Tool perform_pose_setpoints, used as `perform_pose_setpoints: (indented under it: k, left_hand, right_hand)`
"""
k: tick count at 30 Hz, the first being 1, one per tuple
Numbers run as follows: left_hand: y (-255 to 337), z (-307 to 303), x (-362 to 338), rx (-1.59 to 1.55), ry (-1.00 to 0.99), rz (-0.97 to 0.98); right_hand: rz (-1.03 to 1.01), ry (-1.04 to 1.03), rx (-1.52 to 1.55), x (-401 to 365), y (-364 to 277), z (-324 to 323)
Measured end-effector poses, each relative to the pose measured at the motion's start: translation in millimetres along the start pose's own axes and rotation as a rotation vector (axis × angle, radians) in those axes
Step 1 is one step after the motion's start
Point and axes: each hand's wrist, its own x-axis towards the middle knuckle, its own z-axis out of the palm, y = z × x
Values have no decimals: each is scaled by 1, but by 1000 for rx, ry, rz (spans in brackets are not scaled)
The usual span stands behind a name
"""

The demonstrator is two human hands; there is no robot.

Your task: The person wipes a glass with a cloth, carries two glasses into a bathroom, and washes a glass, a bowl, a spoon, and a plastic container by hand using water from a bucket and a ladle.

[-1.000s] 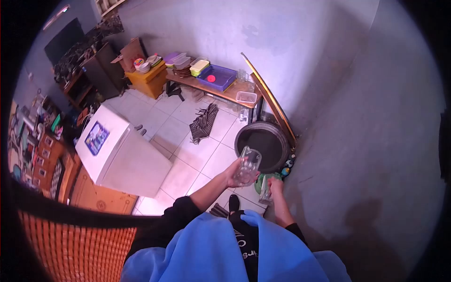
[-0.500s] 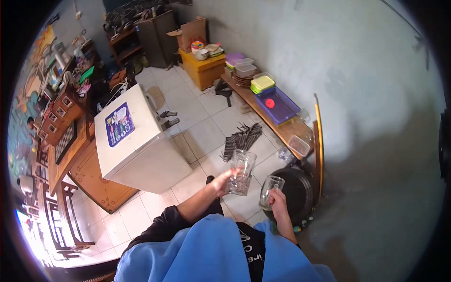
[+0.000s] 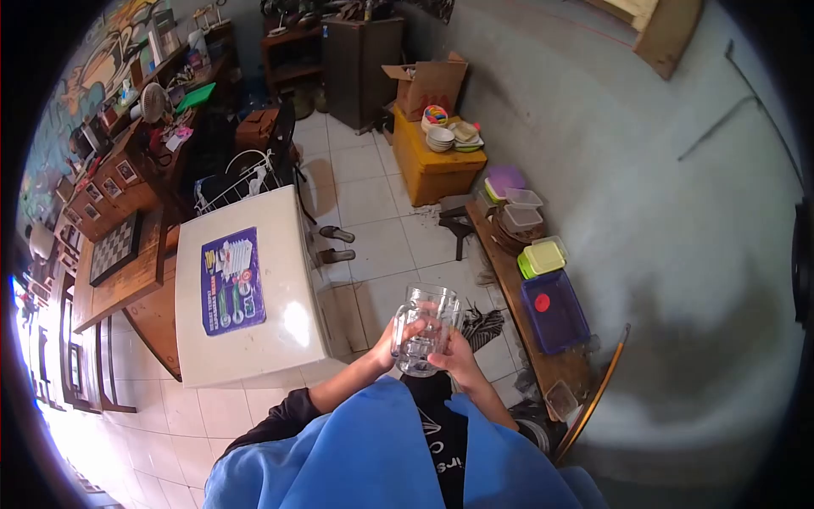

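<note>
In front of my chest, clear glass mugs are held close together, and their outlines overlap so that I cannot separate them cleanly. My left hand wraps around them from the left, its fingers showing through the glass. From the other side, my right hand is closed against the glass, with the thumb near the base. Below the hands are the blue cloth and black shirt I wear.
A white cabinet-like box with a purple label stands to my left. On the right, a low wooden bench bears a purple tray and food containers. A striped cloth and sandals lie on the tiled floor.
My hands were apart, each with a glass; the right hand has moved left and up to meet the left one. My view has turned toward the room's back and right wall.
</note>
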Motion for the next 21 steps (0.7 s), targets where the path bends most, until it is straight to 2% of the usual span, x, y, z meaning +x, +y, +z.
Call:
perform_pose_setpoints:
  k: [2,3,4,7,8,9,11,12,13,15,17,19,21]
  left_hand:
    - [5,-15,28,64,60,36]
    - [8,-24,43,133,106,84]
    - [0,-42,64,420,242,203]
    - [23,-70,121,502,377,262]
    - [20,-86,147,417,437,405]
    - [36,-95,167,411,460,438]
    - [89,-106,196,756,571,307]
    - [115,-110,213,823,589,291]
    - [115,-137,230,624,481,280]
    - [144,-143,252,17,338,150]
    - [156,-160,269,86,383,122]
    - [167,-188,288,230,460,12]
    - [183,-217,299,-159,343,25]
  right_hand:
    - [-22,-46,6,41,-9,-1]
    - [39,-39,-11,60,-8,-10]
    - [99,-37,-32,79,-8,-19]
    - [66,-35,-53,149,-15,-42]
    - [41,1,-64,174,-22,-44]
    - [43,-34,-84,198,-22,-57]
    - [67,59,-161,252,-26,-84]
    - [57,74,-160,279,-35,-90]
    - [66,44,-161,306,-41,-99]
    - [8,-36,-216,356,-45,-111]
    - [73,-8,-309,400,-43,-117]
    - [19,-96,-537,444,-38,-119]
    - [-29,-108,-529,479,-32,-112]
